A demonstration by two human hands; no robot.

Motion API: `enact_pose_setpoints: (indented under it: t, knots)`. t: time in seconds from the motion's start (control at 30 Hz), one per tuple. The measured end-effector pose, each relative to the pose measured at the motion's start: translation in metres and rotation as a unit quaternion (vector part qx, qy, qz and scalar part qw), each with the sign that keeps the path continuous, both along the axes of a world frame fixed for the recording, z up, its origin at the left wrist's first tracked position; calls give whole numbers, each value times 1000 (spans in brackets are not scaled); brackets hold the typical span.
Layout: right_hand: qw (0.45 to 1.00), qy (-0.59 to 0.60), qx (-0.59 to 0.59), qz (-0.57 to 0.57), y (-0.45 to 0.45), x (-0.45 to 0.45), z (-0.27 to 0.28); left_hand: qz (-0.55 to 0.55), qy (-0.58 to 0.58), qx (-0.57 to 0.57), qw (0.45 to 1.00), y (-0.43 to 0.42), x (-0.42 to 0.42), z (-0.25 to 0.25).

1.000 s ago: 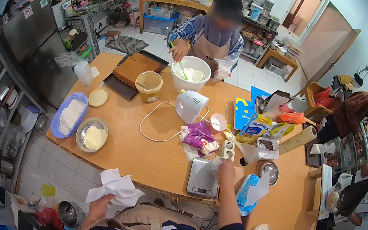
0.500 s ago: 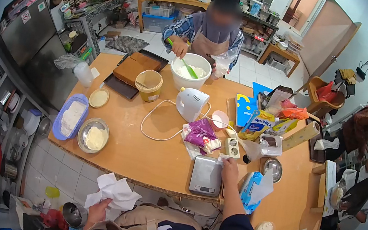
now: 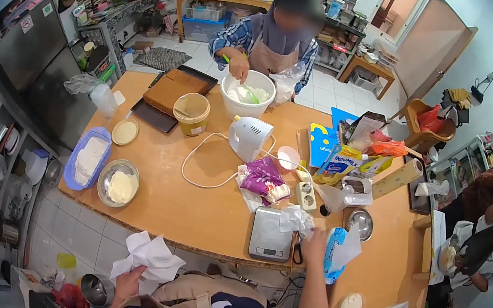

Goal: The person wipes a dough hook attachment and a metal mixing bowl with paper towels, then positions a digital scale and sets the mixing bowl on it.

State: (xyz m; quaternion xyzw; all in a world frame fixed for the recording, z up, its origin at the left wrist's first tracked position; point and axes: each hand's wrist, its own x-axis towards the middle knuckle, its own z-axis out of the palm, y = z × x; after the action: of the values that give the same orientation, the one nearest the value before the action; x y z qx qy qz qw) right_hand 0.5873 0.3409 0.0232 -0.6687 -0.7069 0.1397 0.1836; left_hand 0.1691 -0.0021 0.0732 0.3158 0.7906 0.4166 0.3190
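In the head view, nearest me is the left hand point(image 3: 127, 281), closed around one crumpled bunch of white paper point(image 3: 148, 253) in front of the table's near edge; how many sheets are in it I cannot tell. The right hand point(image 3: 313, 248) is over the table, its fingers drawn narrow on one smaller white tissue point(image 3: 296, 217), which overlaps the far right corner of the one kitchen scale point(image 3: 269, 232); I cannot tell whether they touch. One pair of scissors point(image 3: 298, 252) with black handles lies just right of the scale, and one blue wipes pack point(image 3: 332, 265) is past the hand.

Farther in, I count two bowls: a glass bowl point(image 3: 103, 186) with pale yellow contents at left, and a metal bowl point(image 3: 361, 226) at right. Beside the glass one is one violet-blue tub point(image 3: 70, 176) of white powder. Between the bowls and beyond the scale I have one power strip point(image 3: 305, 197), one purple packet point(image 3: 264, 175) and one white hand mixer point(image 3: 247, 136).

Deeper still, one brown slab point(image 3: 177, 91) rests over a dark tray point(image 3: 154, 116), and across the table one person point(image 3: 278, 56) grips one green spatula point(image 3: 254, 95) in one white bucket point(image 3: 241, 111)
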Motion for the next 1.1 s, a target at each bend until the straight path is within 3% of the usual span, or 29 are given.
enact_pose_setpoints:
  t: [0.07, 0.13, 0.27, 0.4, 0.6, 0.87, 0.93, 1.0, 1.1]
  knots:
    - [993, -117, -25, -1, -33, -13, 1, 5, -39, 10, 999, 5, 3, 2]
    - [989, -109, -94, -37, -43, -18, 0, 86, -176, 20, 980, 23, 11, 24]
    - [982, -82, -168, -39, -36, -14, 7, -49, -42, 72, 995, 13, -6, -19]
    - [974, -114, -196, -12, -28, -13, 17, -69, -25, 78, 994, 28, -3, -2]
    - [971, -148, -189, 12, -16, -3, 28, -87, -12, 66, 994, 16, -14, -24]
    - [916, -318, -228, 88, -5, -13, 106, -41, -71, 78, 994, 16, -20, -21]
    - [900, -342, -251, 99, 1, -9, 113, 50, -157, 80, 983, 34, -2, 24]
    - [882, -363, -274, 121, 6, -8, 128, 12, -113, 87, 990, 24, -14, 2]
    - [866, -355, -306, 173, 5, -4, 154, 78, -193, 66, 976, 29, -15, 13]
